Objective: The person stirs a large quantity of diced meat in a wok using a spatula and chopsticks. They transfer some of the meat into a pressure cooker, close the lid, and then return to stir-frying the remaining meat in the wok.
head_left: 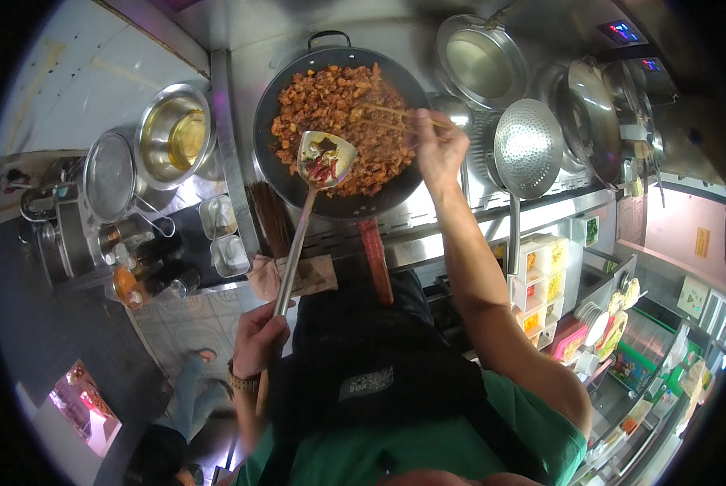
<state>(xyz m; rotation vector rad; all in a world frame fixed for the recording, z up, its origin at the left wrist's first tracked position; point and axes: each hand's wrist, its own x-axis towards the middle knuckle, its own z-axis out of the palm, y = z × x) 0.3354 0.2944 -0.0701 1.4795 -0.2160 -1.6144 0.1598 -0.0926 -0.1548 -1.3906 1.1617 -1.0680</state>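
A large dark wok [264,130] full of browned, diced stir-fried meat [338,97] sits on the steel stove. My left hand [263,334] grips the long metal handle of a wok spatula [298,243]; its blade, over the left part of the food, carries dried red chillies [321,170] and dark bits in oil. With my right hand [440,143] I hold a pair of wooden chopsticks [387,109], slightly blurred, their tips at the food right of the spatula. The wok's handle, wrapped in red cloth [372,240], points towards me.
A perforated skimmer [528,149] and a steel pot [481,64] stand to the right. At left are a steel bowl of oil [150,136], a strainer [109,176], a brush [270,212] and a folded cloth [317,274]. Another person's legs [186,389] show at lower left.
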